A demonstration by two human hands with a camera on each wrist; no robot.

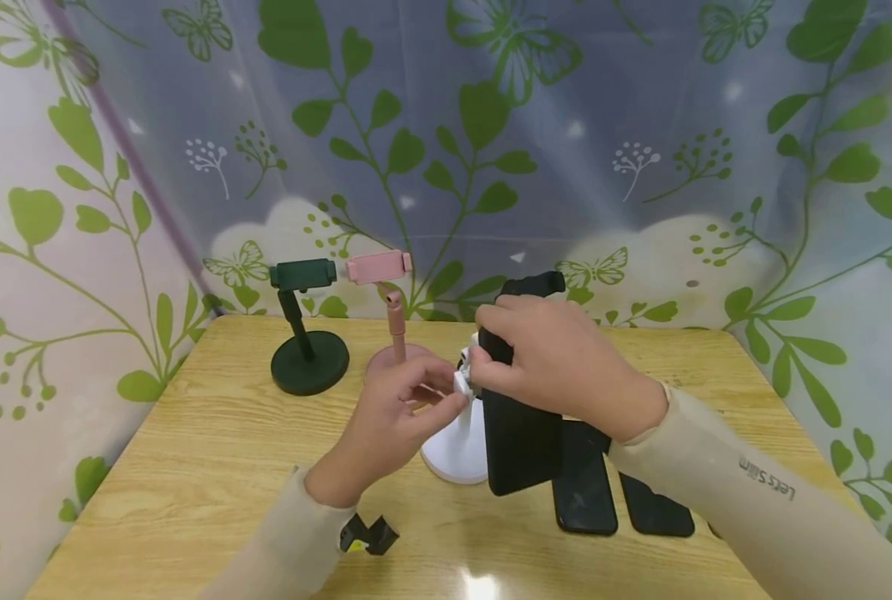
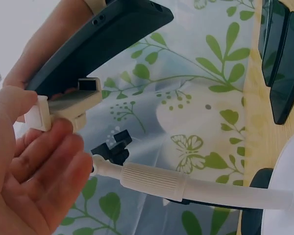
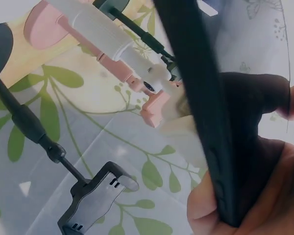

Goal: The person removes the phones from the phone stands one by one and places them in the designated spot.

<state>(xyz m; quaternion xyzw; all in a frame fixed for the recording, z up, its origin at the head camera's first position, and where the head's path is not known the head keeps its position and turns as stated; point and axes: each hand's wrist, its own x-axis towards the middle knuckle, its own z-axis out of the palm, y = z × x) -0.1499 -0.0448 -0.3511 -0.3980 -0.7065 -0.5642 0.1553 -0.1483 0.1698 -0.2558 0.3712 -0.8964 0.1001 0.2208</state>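
Note:
My left hand pinches one end of the white clamp on top of a white phone stand. The stand's round base rests on the table, and its ribbed neck shows in the left wrist view. My right hand grips a black smartphone by its upper part, tilted beside the clamp. In the left wrist view the phone is just above the clamp; whether they touch I cannot tell. The right wrist view shows the phone's narrow edge, hiding part of the clamp.
A dark green phone stand and a pink one stand at the back left. Behind my right hand rises a black stand's holder. Two dark phones, one nearer and one further right, lie on the wooden table.

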